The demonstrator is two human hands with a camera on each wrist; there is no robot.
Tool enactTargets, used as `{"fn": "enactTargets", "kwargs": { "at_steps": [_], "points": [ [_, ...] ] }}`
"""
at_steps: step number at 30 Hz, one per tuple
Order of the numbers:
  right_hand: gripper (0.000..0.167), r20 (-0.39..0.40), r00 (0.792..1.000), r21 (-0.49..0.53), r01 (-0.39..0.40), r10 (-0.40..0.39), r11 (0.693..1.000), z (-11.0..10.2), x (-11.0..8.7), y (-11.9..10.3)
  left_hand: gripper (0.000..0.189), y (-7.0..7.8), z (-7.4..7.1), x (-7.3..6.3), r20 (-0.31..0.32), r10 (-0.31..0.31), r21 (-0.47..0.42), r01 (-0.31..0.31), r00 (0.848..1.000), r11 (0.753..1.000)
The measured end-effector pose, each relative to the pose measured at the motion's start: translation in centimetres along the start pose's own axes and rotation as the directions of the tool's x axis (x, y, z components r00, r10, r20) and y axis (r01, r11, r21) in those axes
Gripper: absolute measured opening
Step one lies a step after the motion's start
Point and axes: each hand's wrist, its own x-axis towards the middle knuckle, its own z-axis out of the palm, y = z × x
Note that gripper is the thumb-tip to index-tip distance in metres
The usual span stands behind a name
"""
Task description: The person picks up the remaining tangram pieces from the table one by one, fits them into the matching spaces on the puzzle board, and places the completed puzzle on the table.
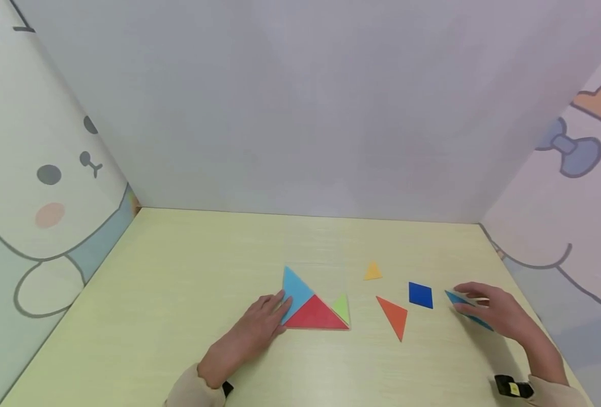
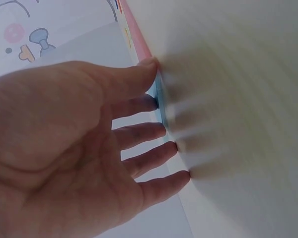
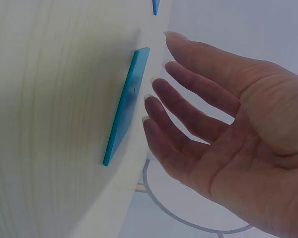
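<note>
My left hand (image 1: pixel 254 325) lies low over the table, its fingertips at the left edge of a light blue tangram triangle (image 1: pixel 296 291). In the left wrist view the thumb touches near where the blue edge meets the red triangle (image 1: pixel 318 315). A small green triangle (image 1: pixel 342 308) sits against the red one's right side. Over at the right, my right hand (image 1: pixel 501 311) hovers above a blue tangram piece (image 3: pixel 124 109) that lies on the table. Its fingers are loosely bent and apart from the piece, which they partly hide in the head view.
Between the hands lie an orange triangle (image 1: pixel 394 317), a dark blue square (image 1: pixel 420 295) and a small yellow triangle (image 1: pixel 373 272). A grey wall (image 1: pixel 300 113) closes the table's far edge, and cartoon-printed panels (image 1: pixel 20 141) flank both sides.
</note>
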Motion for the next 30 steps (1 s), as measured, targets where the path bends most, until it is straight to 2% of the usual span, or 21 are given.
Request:
{"fn": "enactTargets", "kwargs": {
  "at_steps": [17,30],
  "points": [
    [0.047,0.067,0.997,-0.013,-0.031,0.032,0.999,-0.3,-0.2,1.5,0.052,0.1,-0.1,0.0,-0.013,0.028,0.060,-0.027,1.000,0.998],
    [0.033,0.060,0.995,-0.025,-0.074,0.076,0.997,-0.1,0.3,0.9,0.054,-0.1,0.1,0.1,0.001,0.010,0.050,-0.010,1.000,0.999]
  ]
}}
